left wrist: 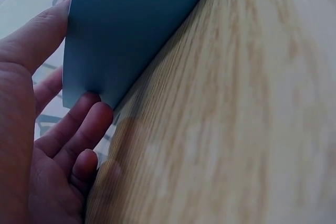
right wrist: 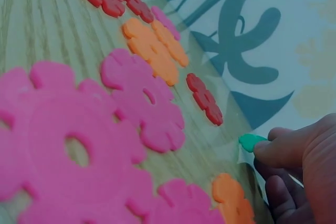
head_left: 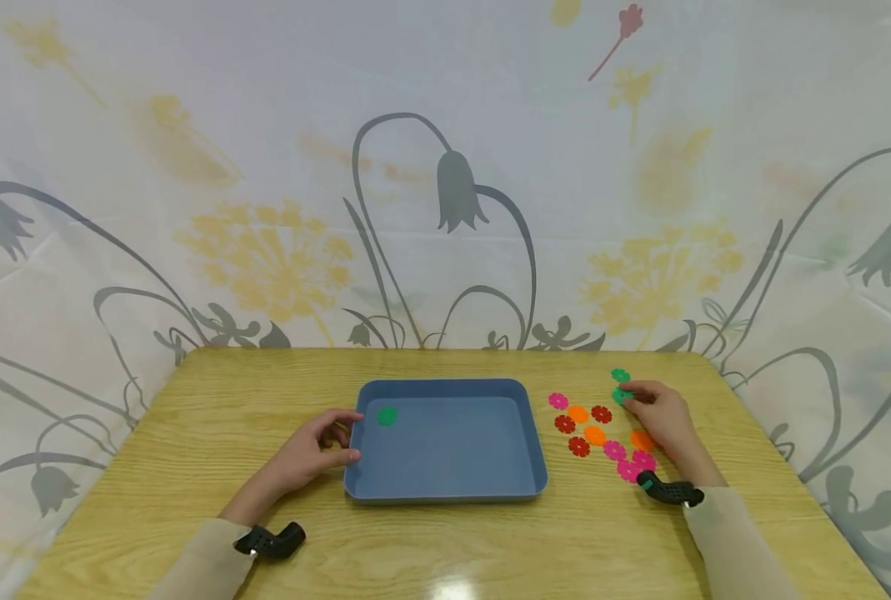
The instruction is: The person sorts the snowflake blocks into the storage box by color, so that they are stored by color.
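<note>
Your blue tray (head_left: 445,450) looks like smooth plastic, as do the flower-shaped discs (head_left: 595,436). Your tabletop (head_left: 385,542) shows glossy wood grain.

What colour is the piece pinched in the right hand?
The piece is green, clearest in the right wrist view.

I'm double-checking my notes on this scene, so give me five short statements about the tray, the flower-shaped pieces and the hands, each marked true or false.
1. The right hand pinches a green piece. True.
2. The left hand touches the right side of the blue tray. False: it touches the left side.
3. A pink piece lies inside the blue tray. False: the lone piece in there is green.
4. Orange pieces lie on the table outside the blue tray. True.
5. The red pieces lie left of the blue tray. False: they lie to its right.
</note>
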### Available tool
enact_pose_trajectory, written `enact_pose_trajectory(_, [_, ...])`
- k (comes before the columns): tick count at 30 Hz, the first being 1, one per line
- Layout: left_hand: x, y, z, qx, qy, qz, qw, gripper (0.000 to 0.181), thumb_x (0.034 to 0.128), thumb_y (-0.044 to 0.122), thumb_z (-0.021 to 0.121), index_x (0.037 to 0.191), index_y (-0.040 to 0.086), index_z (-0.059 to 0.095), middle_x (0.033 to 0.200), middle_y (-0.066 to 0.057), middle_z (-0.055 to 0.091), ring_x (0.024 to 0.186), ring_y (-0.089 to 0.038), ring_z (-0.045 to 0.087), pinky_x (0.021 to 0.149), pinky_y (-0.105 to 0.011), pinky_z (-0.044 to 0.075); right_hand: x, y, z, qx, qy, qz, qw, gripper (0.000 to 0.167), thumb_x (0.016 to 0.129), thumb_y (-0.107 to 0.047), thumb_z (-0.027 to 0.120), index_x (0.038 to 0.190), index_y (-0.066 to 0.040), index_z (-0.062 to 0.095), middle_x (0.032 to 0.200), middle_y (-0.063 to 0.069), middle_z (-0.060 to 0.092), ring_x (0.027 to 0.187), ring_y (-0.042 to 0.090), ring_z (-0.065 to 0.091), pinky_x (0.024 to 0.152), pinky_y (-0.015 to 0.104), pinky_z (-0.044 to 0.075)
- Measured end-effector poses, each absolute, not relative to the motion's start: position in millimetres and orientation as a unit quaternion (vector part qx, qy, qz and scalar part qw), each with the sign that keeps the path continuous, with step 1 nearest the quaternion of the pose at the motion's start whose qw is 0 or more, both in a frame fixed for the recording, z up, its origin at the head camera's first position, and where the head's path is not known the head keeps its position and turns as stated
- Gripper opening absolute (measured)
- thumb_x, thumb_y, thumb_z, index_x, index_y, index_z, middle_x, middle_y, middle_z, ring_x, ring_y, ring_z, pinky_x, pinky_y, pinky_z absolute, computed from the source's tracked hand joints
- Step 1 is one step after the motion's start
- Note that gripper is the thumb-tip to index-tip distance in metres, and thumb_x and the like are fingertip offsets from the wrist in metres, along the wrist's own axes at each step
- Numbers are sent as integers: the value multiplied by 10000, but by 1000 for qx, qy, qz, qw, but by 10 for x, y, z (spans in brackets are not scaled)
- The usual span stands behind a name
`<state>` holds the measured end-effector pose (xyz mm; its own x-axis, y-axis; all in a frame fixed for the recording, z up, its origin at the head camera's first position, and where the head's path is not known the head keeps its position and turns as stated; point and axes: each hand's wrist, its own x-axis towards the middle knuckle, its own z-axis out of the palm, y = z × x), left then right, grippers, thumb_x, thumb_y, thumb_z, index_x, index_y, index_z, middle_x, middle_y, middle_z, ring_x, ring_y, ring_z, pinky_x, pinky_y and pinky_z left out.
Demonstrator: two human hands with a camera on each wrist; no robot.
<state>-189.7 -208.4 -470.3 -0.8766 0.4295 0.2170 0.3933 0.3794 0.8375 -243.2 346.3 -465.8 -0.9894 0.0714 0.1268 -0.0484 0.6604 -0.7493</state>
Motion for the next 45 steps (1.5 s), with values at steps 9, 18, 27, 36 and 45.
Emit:
enact_pose_trajectory(9, [-1795,-2038,-4568,257,822,508,16,471,826,61,702,1254,-21,523,1037,-146,540,818,-220,537,692,-301,405,-2446,3499,-4605,2,-908,415,60,375,898,-208,634,1191,22,600,1139,211,580,1005,297,517,756,212,423])
enact_pose_trajectory(18, [-1779,-2037,-4550,259,817,515,21,474,832,73,699,1261,-20,521,1042,-151,540,821,-203,538,701,-296,411,-2467,3470,-4543,25,-912,406,51,411,884,-272,657,1182,7,610,1126,212,597,997,327,566,749,245,456])
enact_pose_trajectory(27, [-1751,-2001,-4457,251,822,511,26,480,829,70,701,1258,-41,517,1046,-181,541,828,-228,542,711,-306,414,-2476,3311,-4428,58,-912,404,45,371,895,-260,642,1151,8,627,1174,211,584,1017,341,565,814,335,458])
enact_pose_trajectory(36, [-1758,-2004,-4448,249,825,507,25,480,827,79,705,1258,-29,522,1048,-166,542,832,-217,544,715,-312,414,-2539,3056,-4333,89,-901,424,21,351,868,-228,678,1137,-5,645,1082,163,640,961,293,612,751,261,485])
enact_pose_trajectory(45, [-1754,-2004,-4447,249,825,507,26,480,828,74,703,1257,-36,520,1045,-179,540,828,-213,542,709,-303,412,-2568,2701,-4237,136,-890,435,-3,342,843,-168,706,1144,-17,646,1082,137,643,940,259,628,754,357,511])
